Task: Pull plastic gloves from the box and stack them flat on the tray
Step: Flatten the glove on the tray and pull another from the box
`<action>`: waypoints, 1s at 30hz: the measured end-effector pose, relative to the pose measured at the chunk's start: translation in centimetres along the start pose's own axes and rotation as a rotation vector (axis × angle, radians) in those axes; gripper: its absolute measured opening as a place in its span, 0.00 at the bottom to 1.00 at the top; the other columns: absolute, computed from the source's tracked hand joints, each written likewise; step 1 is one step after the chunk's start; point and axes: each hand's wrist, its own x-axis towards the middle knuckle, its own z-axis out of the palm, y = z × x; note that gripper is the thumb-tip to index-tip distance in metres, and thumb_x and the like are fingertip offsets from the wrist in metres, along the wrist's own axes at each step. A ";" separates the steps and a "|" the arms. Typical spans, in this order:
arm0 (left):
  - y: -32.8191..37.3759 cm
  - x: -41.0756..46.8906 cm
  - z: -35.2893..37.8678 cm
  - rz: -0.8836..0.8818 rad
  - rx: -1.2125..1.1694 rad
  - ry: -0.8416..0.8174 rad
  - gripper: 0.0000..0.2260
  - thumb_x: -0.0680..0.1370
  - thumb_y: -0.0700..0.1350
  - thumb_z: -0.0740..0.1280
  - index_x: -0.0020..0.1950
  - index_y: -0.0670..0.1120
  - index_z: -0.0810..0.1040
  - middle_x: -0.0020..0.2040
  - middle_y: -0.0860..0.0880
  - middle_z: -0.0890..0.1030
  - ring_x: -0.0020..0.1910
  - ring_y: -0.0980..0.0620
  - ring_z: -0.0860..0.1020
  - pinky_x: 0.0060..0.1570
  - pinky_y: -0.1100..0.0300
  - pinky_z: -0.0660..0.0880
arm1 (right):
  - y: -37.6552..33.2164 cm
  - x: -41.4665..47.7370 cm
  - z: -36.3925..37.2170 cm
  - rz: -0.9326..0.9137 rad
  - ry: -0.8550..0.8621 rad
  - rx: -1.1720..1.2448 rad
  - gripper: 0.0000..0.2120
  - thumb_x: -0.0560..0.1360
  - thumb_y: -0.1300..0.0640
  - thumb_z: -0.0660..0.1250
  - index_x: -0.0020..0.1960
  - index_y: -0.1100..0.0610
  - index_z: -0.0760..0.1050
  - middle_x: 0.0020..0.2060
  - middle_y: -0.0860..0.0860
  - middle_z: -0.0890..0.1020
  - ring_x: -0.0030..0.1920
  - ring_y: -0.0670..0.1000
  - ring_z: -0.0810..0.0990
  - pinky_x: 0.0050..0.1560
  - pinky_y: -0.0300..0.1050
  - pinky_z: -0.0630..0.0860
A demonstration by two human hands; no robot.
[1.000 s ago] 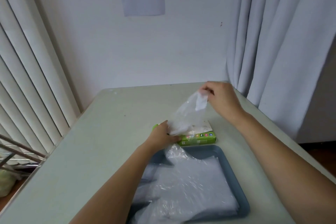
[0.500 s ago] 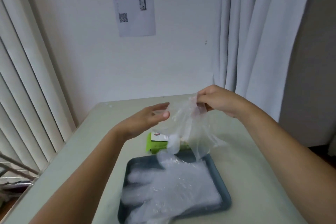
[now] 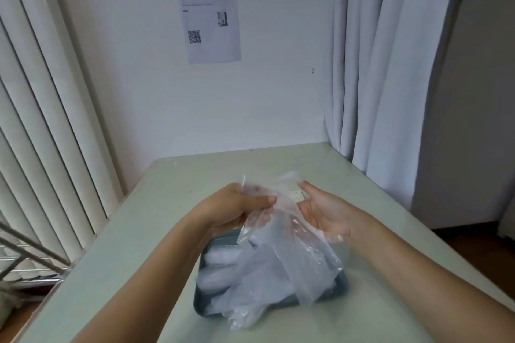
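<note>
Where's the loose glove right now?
Head view, centre: the glove hangs above the far end of the tray, pinched at its top by the left hand, with the open right hand against its right side.

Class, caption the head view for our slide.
Left hand pinches a clear plastic glove over the tray; right hand open beside it.

VIEW: head-worn, single, wide-angle | POSITION: above and behind the left hand [image 3: 237,209] and right hand [image 3: 326,214], at close range, both hands at lower centre of frame | FACING: forward and down, across the surface [image 3: 156,245] to the wall [image 3: 278,106] beyond the hands
</note>
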 end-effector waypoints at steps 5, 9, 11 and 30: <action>-1.4 -0.4 0.0 0.006 -0.165 0.192 0.07 0.79 0.38 0.65 0.43 0.37 0.78 0.34 0.43 0.76 0.29 0.53 0.76 0.32 0.64 0.76 | 2.4 -1.3 -1.3 -0.125 -0.056 -0.008 0.50 0.58 0.31 0.74 0.69 0.61 0.71 0.66 0.61 0.74 0.64 0.60 0.75 0.66 0.55 0.69; -2.0 -0.8 0.3 -0.012 -0.217 0.279 0.09 0.80 0.40 0.63 0.43 0.37 0.77 0.35 0.43 0.79 0.28 0.53 0.79 0.31 0.63 0.77 | 3.5 -3.0 -0.2 -0.266 0.079 -0.298 0.42 0.60 0.51 0.82 0.69 0.52 0.68 0.57 0.53 0.82 0.53 0.51 0.82 0.44 0.43 0.80; -2.1 -1.0 0.7 -0.034 -0.260 0.285 0.11 0.81 0.42 0.61 0.43 0.38 0.77 0.34 0.44 0.80 0.29 0.52 0.79 0.30 0.63 0.77 | 4.5 -2.8 0.8 -0.342 0.255 -0.486 0.36 0.62 0.56 0.80 0.67 0.50 0.69 0.49 0.50 0.84 0.45 0.47 0.83 0.41 0.41 0.78; -1.3 -2.8 0.7 0.039 -0.235 0.327 0.24 0.83 0.50 0.55 0.36 0.43 0.84 0.24 0.53 0.68 0.24 0.56 0.65 0.26 0.66 0.62 | 6.6 -0.8 5.3 -0.759 0.474 -0.537 0.08 0.77 0.64 0.65 0.54 0.54 0.77 0.38 0.50 0.84 0.39 0.45 0.82 0.46 0.35 0.75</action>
